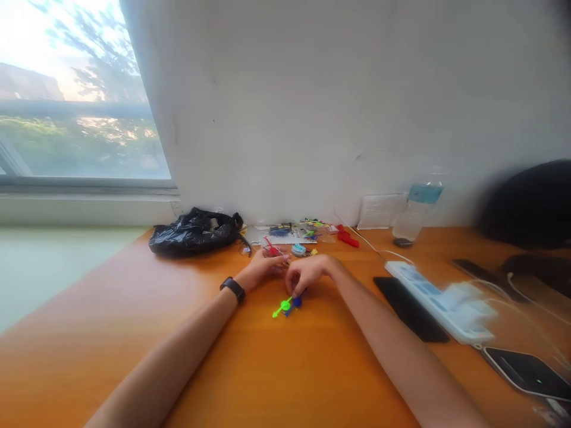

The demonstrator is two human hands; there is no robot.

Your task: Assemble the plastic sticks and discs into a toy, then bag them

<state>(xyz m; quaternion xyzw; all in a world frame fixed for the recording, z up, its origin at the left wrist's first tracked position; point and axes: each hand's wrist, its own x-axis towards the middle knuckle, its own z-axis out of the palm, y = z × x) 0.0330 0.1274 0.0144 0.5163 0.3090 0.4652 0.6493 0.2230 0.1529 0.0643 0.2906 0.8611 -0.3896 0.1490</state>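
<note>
My left hand (264, 267), with a black band on the wrist, is closed around a small red plastic piece (273, 251) that has a thin stem pointing up. Close beside it, my right hand (308, 273) is bent down, its thumb and finger pinched at the upper end of a bright green arrow-shaped plastic piece (285, 305). Just behind and to the right of the green piece is a blue plastic piece (297, 303), partly covered by it. Whether the right fingers also touch the blue piece is not clear.
Behind my hands lie a black plastic bag (194, 232), a round tin (298, 249), bags of small coloured parts (314, 226) and a red handle-like part (347, 236). To the right are a power strip (428, 297), a black phone (408, 309), another device (526, 371) and a bottle (413, 214).
</note>
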